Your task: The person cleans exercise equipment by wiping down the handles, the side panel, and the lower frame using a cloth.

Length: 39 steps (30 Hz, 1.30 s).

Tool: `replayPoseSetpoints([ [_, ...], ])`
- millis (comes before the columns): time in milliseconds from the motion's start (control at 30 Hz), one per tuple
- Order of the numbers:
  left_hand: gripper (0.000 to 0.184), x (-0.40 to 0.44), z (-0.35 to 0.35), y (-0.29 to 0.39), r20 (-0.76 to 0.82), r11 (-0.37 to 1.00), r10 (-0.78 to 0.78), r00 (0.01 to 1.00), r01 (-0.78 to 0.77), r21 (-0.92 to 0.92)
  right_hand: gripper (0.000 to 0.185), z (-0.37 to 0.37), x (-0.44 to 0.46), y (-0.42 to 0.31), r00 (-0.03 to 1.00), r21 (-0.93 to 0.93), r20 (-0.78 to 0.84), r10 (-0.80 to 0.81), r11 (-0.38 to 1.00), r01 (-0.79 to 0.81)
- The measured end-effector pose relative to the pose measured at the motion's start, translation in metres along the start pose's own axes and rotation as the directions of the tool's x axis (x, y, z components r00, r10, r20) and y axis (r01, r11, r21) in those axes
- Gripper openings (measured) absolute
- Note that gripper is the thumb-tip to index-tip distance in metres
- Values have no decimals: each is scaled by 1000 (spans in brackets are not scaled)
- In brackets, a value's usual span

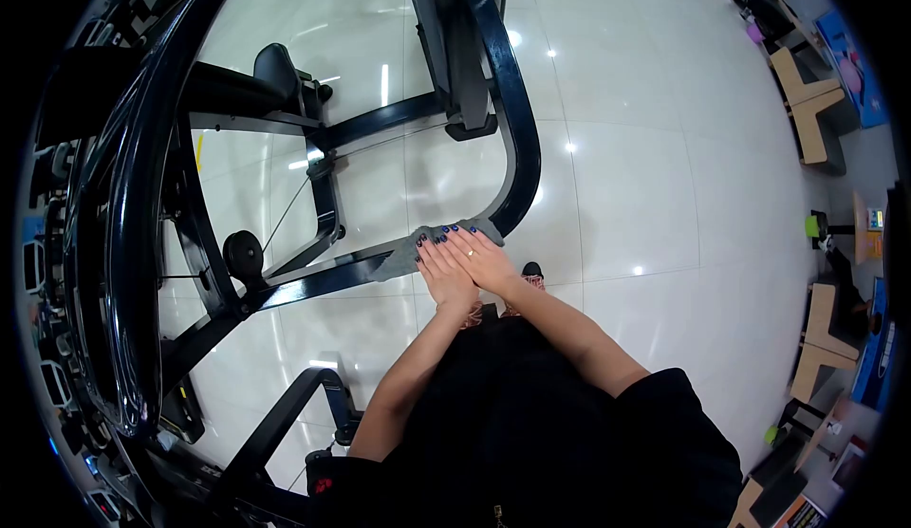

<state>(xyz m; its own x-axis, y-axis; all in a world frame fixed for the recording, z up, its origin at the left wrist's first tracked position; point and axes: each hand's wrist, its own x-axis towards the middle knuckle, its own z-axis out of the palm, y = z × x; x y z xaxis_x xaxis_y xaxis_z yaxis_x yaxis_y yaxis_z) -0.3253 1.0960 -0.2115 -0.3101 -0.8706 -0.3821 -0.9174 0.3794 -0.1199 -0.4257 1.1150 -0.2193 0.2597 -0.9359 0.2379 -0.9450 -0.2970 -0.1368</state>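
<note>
A grey cloth lies draped over a glossy black steel frame bar of a gym machine. My left hand rests flat on the cloth with its fingers stretched forward. Beside it, touching and partly overlapping it, my right hand also lies flat on the cloth, wearing a ring. The nails on both hands are dark blue. Neither hand wraps round the bar as far as I can see; the cloth under the palms is hidden.
To the right the bar curves away into a bent black upright. A pulley wheel and cables sit at the left, near a padded seat. Glossy tiles cover the floor. Wooden-sided seating and people are at the far right.
</note>
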Motion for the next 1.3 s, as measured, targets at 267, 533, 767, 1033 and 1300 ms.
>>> replayPoseSetpoints([
  [267, 69, 5, -2, 29, -42, 997, -60, 997, 57, -55, 43, -7, -7, 25, 999, -40, -4, -39, 998, 39],
  [533, 67, 19, 1, 73, -166, 987, -29, 986, 1, -163, 42, -23, -24, 69, 1000, -24, -18, 10, 1000, -10],
  [767, 65, 23, -4, 84, -376, 949, 63, 924, -172, -263, 42, -29, -35, 78, 996, -6, -13, 91, 996, -91],
  [1033, 59, 22, -6, 67, -474, 924, 198, 858, -324, -201, 46, -19, -33, 55, 951, -123, 4, 309, 944, -306],
  [1300, 58, 22, -1, 38, -407, 873, 402, 820, -478, -100, 51, -9, -29, 20, 836, -189, 36, 547, 826, -532],
])
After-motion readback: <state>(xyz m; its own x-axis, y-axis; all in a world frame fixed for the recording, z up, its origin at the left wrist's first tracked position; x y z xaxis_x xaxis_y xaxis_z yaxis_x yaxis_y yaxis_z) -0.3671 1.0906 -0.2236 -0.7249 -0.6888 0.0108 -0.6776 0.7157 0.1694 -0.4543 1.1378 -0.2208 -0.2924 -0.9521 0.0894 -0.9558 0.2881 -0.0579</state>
